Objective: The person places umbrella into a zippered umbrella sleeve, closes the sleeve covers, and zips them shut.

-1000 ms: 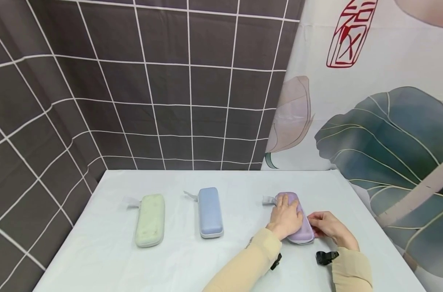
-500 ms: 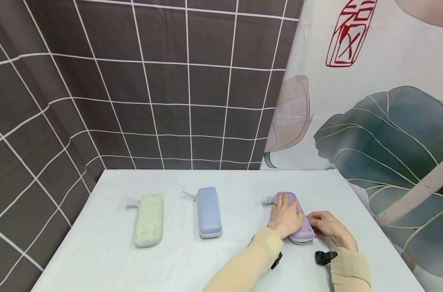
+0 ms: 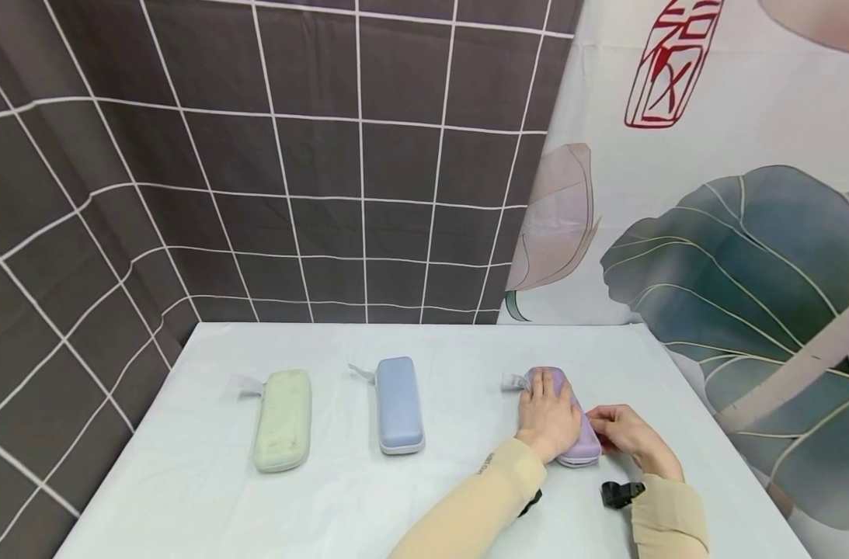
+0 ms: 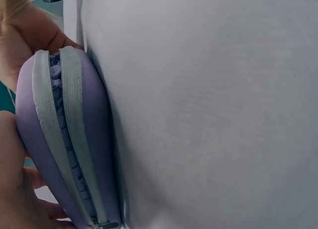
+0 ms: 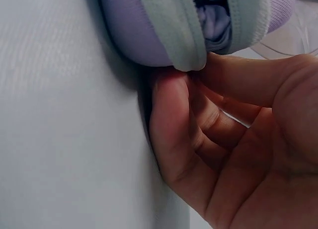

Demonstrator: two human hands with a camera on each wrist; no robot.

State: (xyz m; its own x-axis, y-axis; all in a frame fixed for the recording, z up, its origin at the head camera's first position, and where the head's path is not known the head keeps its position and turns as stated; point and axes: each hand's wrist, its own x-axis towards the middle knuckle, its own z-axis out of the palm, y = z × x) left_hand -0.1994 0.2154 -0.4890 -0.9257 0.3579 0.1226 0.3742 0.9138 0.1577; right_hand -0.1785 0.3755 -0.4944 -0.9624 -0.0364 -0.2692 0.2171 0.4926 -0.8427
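Note:
A purple zip-up pencil case [image 3: 583, 449] lies slanted at the right of the white table. My left hand [image 3: 546, 419] rests flat on its top, fingers stretched toward the far end. At its near right edge, my right hand [image 3: 630, 435] pinches with thumb and index finger. In the right wrist view, these fingertips [image 5: 171, 92] meet at the end of the pale zip band [image 5: 174, 28]; what lies between them is hidden. The left wrist view shows the zip parted along the side, with bluish lining [image 4: 67, 134] in the gap and a zip slider [image 4: 107, 224] at the bottom.
A blue pencil case [image 3: 399, 407] lies mid-table, and a green one [image 3: 283, 423] lies farther left. Each has a pale fabric tab at its upper left. A dark gridded cloth [image 3: 326, 155] hangs behind the table [image 3: 186, 481], beside a lotus-print cloth [image 3: 711, 272].
Almost nothing differs. My left wrist has shifted slightly right while the hand stays on the purple pencil case. My right hand keeps its pinch at the edge. The head view has drifted slightly.

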